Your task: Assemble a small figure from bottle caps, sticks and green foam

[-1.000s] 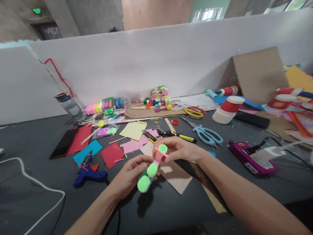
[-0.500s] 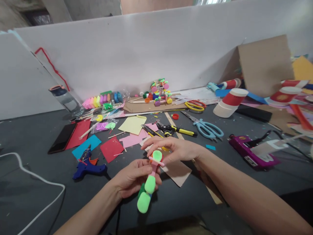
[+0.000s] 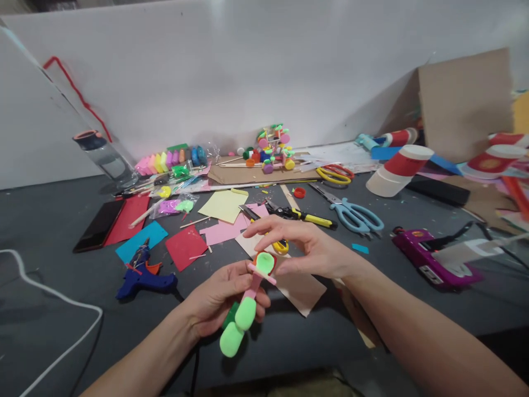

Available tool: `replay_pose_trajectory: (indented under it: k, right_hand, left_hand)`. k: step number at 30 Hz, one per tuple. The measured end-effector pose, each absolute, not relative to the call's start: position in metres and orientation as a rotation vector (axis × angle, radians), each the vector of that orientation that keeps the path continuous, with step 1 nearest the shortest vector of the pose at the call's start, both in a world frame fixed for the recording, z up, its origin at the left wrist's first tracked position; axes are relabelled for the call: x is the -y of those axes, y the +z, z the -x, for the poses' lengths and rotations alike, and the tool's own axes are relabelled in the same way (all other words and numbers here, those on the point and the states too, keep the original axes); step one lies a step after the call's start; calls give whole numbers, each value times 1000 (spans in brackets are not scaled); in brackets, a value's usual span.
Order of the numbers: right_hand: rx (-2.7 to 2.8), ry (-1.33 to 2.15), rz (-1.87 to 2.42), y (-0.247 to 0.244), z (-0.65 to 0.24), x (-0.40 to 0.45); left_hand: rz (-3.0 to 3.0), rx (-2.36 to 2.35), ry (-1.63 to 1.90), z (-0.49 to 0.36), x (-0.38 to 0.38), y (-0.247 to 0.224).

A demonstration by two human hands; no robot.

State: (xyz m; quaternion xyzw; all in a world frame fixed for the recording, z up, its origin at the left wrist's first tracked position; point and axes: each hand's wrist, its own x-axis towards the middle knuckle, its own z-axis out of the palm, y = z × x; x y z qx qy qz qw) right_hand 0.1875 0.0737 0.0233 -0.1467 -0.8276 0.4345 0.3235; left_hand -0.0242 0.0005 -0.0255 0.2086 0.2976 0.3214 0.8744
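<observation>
My left hand [image 3: 225,295] is closed around a small handmade craft figure [image 3: 246,314]. The figure has two light green clay pads at its lower end and a pink stem. A thin pink stick lies across the stem, and above it a red cap holds light green clay. Part of a darker green piece shows behind the pads. My right hand [image 3: 306,248] hovers over the figure's upper end with its fingers spread in an arch, the thumb close beside the red cap. Whether the thumb touches the cap I cannot tell.
A blue glue gun [image 3: 144,278] lies left, near a phone [image 3: 99,225]. Blue-handled scissors [image 3: 355,215] and a yellow-black cutter [image 3: 316,220] lie beyond my right hand. A purple power strip [image 3: 432,259] sits right; a bottle [image 3: 108,160] stands at back left.
The view has tilted down and shifted slightly. My right hand has opened a little and lifted from the figure's upper end. My left hand still holds the figure.
</observation>
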Motion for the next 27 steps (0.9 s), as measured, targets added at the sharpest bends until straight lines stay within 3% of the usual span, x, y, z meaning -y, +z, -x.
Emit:
replay_pose_trajectory:
  k: [27]
  right_hand:
    - [2150,1031,315,22,-181,-68]
  left_hand:
    - [-365,-564,688,23,0,-23]
